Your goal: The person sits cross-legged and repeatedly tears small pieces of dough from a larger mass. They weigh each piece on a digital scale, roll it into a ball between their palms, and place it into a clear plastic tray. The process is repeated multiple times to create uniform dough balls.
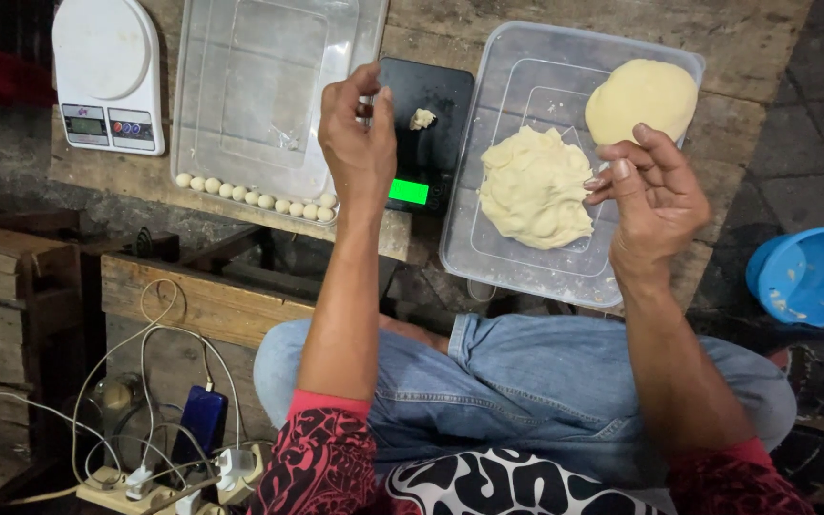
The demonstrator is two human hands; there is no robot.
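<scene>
My left hand (360,138) hovers by the left edge of a small black scale (428,143), fingers pinched together; what they pinch is hidden. A small bit of dough (422,118) lies on the scale. My right hand (653,198) is over a clear plastic tray (526,272), fingertips touching the rough mass of pale dough (534,186). A smooth round dough ball (641,97) sits at the tray's far right corner. Another clear tray (259,86) on the left holds a row of several small dough balls (255,197) along its near edge.
A white kitchen scale (107,72) stands at the far left of the wooden table (717,48). A blue plastic bowl (813,277) sits on the floor to the right. Below left, a power strip (135,482) with white cables and a dark phone (200,424).
</scene>
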